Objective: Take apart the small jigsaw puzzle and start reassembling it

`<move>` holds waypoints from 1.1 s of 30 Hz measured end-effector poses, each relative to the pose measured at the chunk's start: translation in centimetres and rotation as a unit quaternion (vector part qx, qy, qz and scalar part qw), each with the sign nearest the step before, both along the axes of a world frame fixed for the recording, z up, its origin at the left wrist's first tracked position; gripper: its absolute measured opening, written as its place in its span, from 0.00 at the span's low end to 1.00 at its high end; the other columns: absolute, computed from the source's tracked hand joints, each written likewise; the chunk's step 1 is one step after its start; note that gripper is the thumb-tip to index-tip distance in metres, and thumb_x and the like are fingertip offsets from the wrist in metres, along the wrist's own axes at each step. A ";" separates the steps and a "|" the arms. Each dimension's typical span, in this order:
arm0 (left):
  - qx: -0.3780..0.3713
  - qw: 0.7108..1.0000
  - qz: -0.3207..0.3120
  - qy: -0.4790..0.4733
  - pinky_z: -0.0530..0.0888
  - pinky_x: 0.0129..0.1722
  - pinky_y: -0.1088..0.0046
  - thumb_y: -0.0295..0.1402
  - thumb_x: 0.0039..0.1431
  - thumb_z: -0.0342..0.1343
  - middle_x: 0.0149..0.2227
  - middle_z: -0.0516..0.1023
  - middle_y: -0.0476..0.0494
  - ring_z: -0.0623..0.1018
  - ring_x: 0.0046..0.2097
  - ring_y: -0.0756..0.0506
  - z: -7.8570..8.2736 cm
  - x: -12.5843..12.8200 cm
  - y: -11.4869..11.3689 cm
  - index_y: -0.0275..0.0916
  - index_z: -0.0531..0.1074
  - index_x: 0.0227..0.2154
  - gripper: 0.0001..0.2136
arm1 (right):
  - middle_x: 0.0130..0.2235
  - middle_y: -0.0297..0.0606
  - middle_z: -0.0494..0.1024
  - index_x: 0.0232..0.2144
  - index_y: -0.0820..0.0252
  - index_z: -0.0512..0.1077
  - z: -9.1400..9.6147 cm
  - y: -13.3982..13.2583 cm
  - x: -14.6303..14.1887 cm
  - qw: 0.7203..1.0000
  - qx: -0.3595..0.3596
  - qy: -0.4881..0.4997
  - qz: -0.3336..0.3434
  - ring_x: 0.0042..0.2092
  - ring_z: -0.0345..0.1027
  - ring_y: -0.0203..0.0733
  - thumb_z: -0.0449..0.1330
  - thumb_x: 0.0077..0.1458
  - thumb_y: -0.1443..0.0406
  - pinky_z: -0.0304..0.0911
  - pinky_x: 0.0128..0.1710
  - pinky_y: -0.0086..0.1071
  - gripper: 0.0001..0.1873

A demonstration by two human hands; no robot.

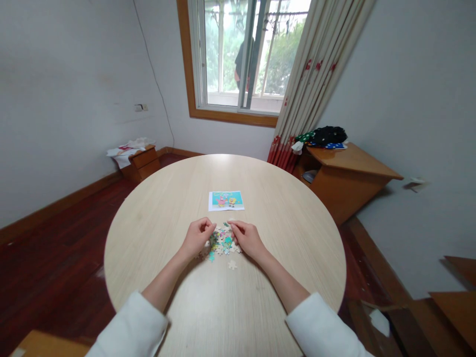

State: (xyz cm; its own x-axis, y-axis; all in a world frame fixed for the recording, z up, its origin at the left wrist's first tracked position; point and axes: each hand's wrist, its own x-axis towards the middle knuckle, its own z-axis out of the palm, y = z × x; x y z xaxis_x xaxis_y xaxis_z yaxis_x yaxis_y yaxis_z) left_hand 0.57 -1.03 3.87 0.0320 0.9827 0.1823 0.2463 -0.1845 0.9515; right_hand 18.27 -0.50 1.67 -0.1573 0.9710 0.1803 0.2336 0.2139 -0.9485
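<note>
A loose heap of jigsaw puzzle pieces (222,244) lies on the round table between my two hands, some with teal printed faces and others pale side up. My left hand (198,238) is closed in a pinch at the heap's left edge; whatever its fingertips hold is too small to make out. On the other side, my right hand (248,238) pinches a small dark-green puzzle piece (226,224) at its fingertips. One pale puzzle piece (232,265) lies apart, nearer to me. Beyond the heap rests a printed picture card (226,201) with cartoon figures on teal.
The round wooden table (159,198) fills the middle of the view. A small cabinet (143,161) with papers stands behind it at left. At right is a wooden desk (345,173) with cloths on top, beside a long curtain (308,74). A window (226,54) is behind.
</note>
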 end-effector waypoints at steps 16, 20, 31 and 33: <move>0.028 0.973 -0.100 0.204 0.65 0.41 0.67 0.38 0.40 0.65 0.37 0.75 0.44 0.72 0.40 0.43 -1.0 -1.1 0.1 0.39 0.72 0.39 0.20 | 0.41 0.40 0.73 0.37 0.58 0.74 0.8 -0.2 1.0 0.939 0.115 -0.313 0.088 0.47 0.64 0.44 0.63 0.51 0.65 0.55 0.49 0.40 0.08; 0.034 0.944 -0.125 0.305 0.60 0.50 0.59 0.36 0.42 0.65 0.45 0.73 0.41 0.68 0.49 0.38 -0.8 -1.0 -0.3 0.42 0.72 0.44 0.22 | 0.36 0.39 0.73 0.32 0.60 0.73 0.4 0.2 1.1 0.943 0.140 -0.294 0.070 0.42 0.65 0.41 0.60 0.54 0.68 0.58 0.44 0.35 0.02; 0.067 0.950 -0.121 0.280 0.66 0.43 0.68 0.30 0.53 0.54 0.34 0.76 0.45 0.73 0.39 0.45 -1.8 -0.9 0.5 0.39 0.74 0.32 0.05 | 0.31 0.37 0.76 0.29 0.60 0.72 0.0 0.5 1.0 0.970 0.149 -0.191 0.000 0.33 0.68 0.36 0.54 0.56 0.69 0.61 0.37 0.30 0.08; 0.072 0.957 -0.111 0.257 0.67 0.40 0.70 0.30 0.54 0.52 0.32 0.76 0.44 0.73 0.37 0.46 -2.0 -0.9 0.6 0.38 0.74 0.30 0.06 | 0.32 0.38 0.77 0.29 0.60 0.73 0.1 0.5 1.1 0.974 0.149 -0.168 -0.017 0.34 0.69 0.37 0.54 0.56 0.68 0.62 0.37 0.30 0.08</move>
State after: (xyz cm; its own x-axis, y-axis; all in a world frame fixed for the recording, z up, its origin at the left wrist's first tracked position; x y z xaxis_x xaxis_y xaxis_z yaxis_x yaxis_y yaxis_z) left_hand -0.32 -0.38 1.83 0.3594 0.9069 0.2199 0.6144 -0.4073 0.6757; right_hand 19.37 0.05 1.80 -0.2246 0.8891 0.3989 0.5320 0.4548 -0.7142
